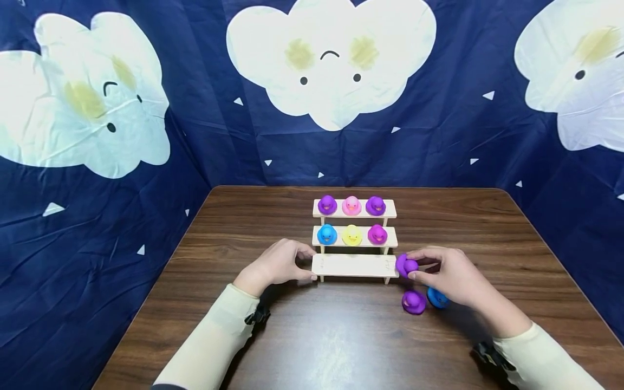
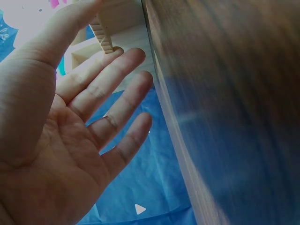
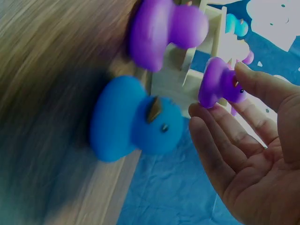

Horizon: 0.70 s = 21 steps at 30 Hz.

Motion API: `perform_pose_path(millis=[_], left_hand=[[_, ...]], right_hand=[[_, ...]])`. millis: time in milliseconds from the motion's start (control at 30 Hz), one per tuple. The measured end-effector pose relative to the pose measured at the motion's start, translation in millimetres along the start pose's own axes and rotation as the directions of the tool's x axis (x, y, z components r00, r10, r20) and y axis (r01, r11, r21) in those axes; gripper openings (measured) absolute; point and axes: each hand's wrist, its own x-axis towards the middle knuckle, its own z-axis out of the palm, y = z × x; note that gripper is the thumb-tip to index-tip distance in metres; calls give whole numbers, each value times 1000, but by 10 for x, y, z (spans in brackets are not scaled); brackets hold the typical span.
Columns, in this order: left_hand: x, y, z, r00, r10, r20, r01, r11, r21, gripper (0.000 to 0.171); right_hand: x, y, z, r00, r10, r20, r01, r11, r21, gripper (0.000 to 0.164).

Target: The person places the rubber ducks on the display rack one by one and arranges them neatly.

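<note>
A three-tier light wooden stand (image 1: 355, 265) is in the middle of the table in the head view. At the left end of its lowest shelf, my left hand (image 1: 275, 262) has thumb and index finger on the front and back corners, the other fingers stretched out in the left wrist view. My right hand (image 1: 450, 273) pinches a purple rubber duck (image 1: 406, 265) at the shelf's right end; its beak and eye show in the right wrist view. Below that hand, another purple duck (image 1: 413, 302) and a partly covered blue duck (image 1: 437, 298) sit on the table.
On the top shelf a pink duck (image 1: 351, 206) sits between two purple ones. The middle shelf holds a blue duck (image 1: 327, 234), a yellow duck (image 1: 352, 235) and a magenta duck (image 1: 377, 234). Dark blue cloth with clouds (image 1: 331, 59) hangs behind the wooden table (image 1: 244, 216).
</note>
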Motion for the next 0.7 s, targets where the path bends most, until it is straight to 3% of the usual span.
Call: perform_pose_path(millis=[700], left_hand=[[21,-11,15,1000,-16,-2,16,1000,-3,43]], right_hand=[[326,-462,405,989,-138,50,134,988,82,31]])
